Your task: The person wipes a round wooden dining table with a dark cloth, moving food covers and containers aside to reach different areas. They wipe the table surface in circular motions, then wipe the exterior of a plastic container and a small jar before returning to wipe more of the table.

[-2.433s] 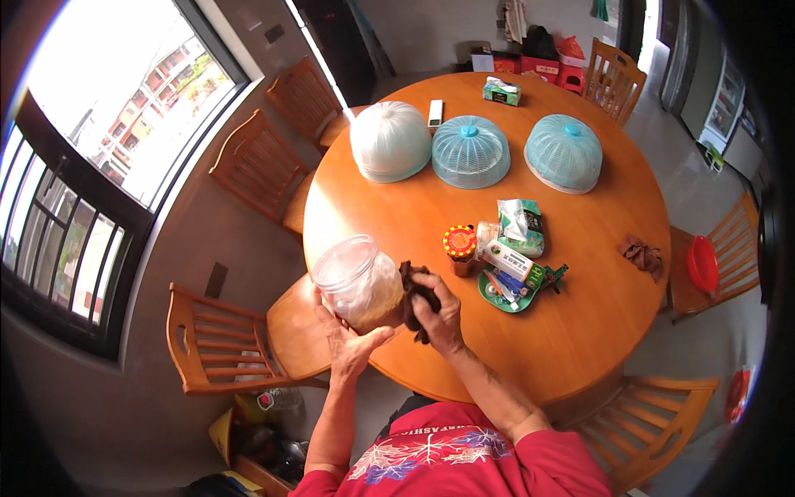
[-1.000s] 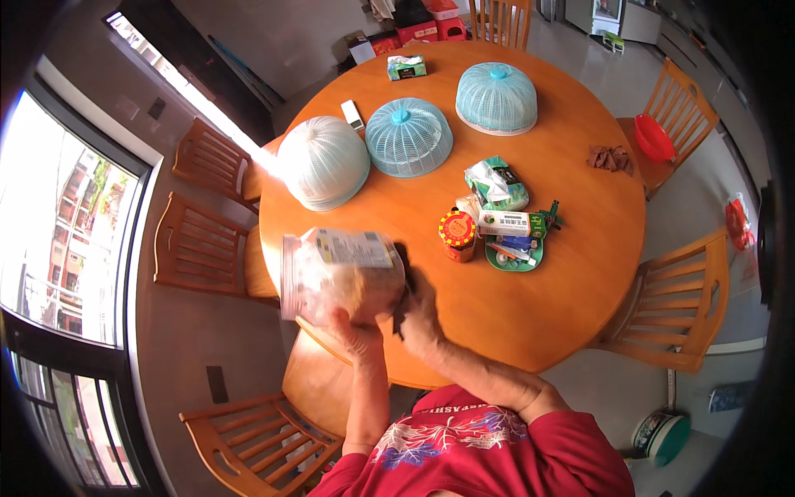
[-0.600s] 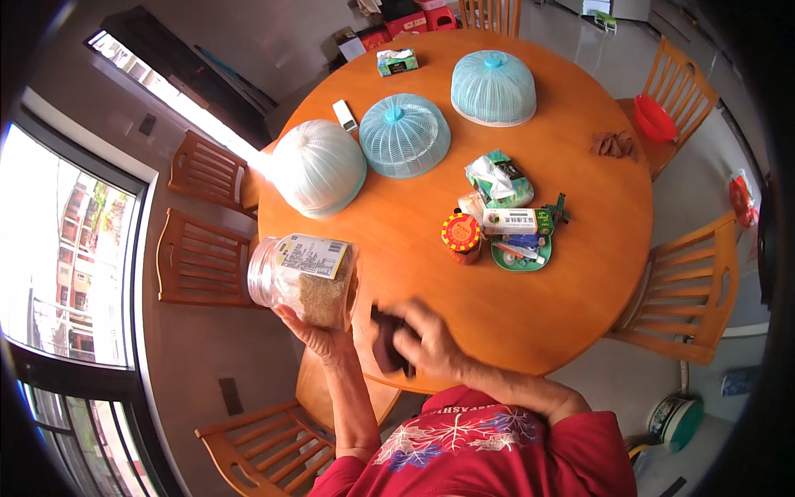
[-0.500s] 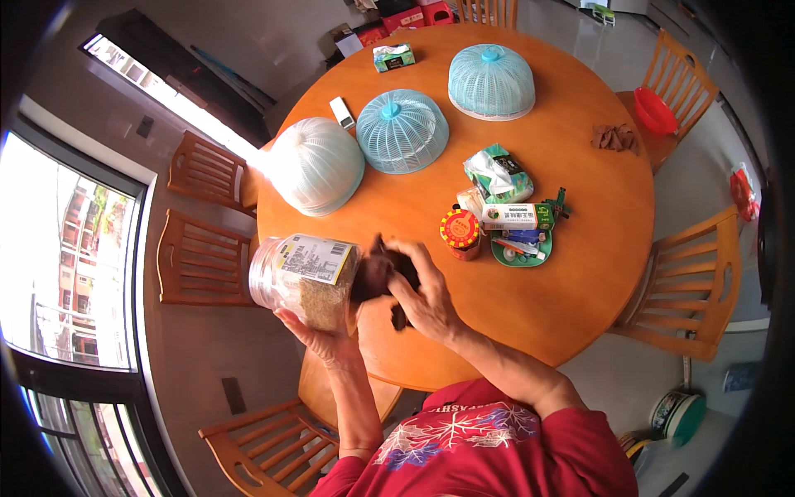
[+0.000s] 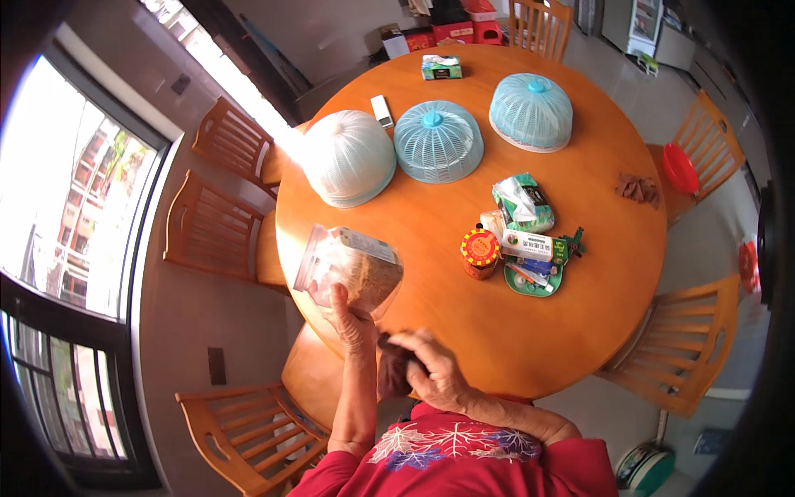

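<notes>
A clear plastic jar (image 5: 368,286) with a white label and tan contents lies tilted on its side in the air over the table's near left part. My left hand (image 5: 352,323) grips it from below, thumb and fingers around its wall. Close to my body, my right hand (image 5: 439,377) pinches a crumpled dark brown cloth (image 5: 392,369), its fingers partly smeared by motion. The cloth hangs at the table's near edge, apart from the jar.
On the round wooden table (image 5: 447,315) stand mesh food covers (image 5: 439,149), a red-lidded jar (image 5: 480,253), a tissue pack (image 5: 523,203) and a green tray (image 5: 534,286) of small items. Another brown cloth (image 5: 638,189) lies at the right. Wooden chairs (image 5: 683,340) surround the table.
My right hand has drawn the cloth away from the jar's end and down toward my body. The jar stays in my left hand, turned somewhat. The whole view has shifted.
</notes>
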Demonstrator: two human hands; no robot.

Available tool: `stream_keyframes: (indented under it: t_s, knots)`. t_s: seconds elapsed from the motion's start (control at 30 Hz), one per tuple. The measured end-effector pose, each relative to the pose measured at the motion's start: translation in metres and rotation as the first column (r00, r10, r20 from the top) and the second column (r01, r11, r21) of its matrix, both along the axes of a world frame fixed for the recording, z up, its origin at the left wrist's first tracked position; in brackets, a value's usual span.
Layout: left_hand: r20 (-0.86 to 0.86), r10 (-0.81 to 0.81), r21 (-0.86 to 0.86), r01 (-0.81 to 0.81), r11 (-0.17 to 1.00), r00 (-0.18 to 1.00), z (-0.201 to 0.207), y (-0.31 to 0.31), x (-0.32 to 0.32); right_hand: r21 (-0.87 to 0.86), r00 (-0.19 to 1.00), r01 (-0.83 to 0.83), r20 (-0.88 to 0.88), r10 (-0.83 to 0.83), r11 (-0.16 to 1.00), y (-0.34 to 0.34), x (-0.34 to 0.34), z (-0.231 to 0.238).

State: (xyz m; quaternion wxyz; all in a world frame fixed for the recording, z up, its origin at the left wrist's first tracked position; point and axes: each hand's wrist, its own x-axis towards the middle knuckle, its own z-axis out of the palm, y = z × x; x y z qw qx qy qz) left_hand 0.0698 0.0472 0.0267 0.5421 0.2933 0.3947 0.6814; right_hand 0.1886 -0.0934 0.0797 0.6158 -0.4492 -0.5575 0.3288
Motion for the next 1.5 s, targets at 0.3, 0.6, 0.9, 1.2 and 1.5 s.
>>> stream_keyframes:
  t_s: [0.3, 0.6, 0.9, 1.2, 1.5]
  knots:
    - [-0.174, -0.276, -0.084, 0.265, 0.961, 0.945, 0.029, -0.065, 0.031, 0.452, 0.74, 0.324, 0.427, -0.52, 0.831, 0.049, 0.023, 0.027]
    - [-0.247, -0.473, 0.12, 0.511, 0.851, 0.846, 0.028, -0.095, -0.006, -0.082, 0.972, -0.188, -0.156, 0.173, 0.979, 0.092, 0.061, 0.051]
    - [-0.645, -0.487, 0.251, 0.766, 0.592, 0.588, 0.044, -0.092, -0.019, -0.252, 0.746, -0.615, 0.12, 0.655, 0.747, 0.113, 0.066, 0.053]
    - [-0.779, -0.301, 0.193, 0.667, 0.72, 0.551, -0.006, -0.073, -0.011, 0.022, 0.38, -0.421, 0.912, 0.154, 0.907, 0.075, 0.025, 0.056]
    - [-0.576, 0.04, 0.309, 0.172, 0.935, 0.817, -0.037, 0.036, -0.02, -0.242, 0.821, -0.282, 0.44, 0.364, 0.928, 0.027, 0.034, -0.028]
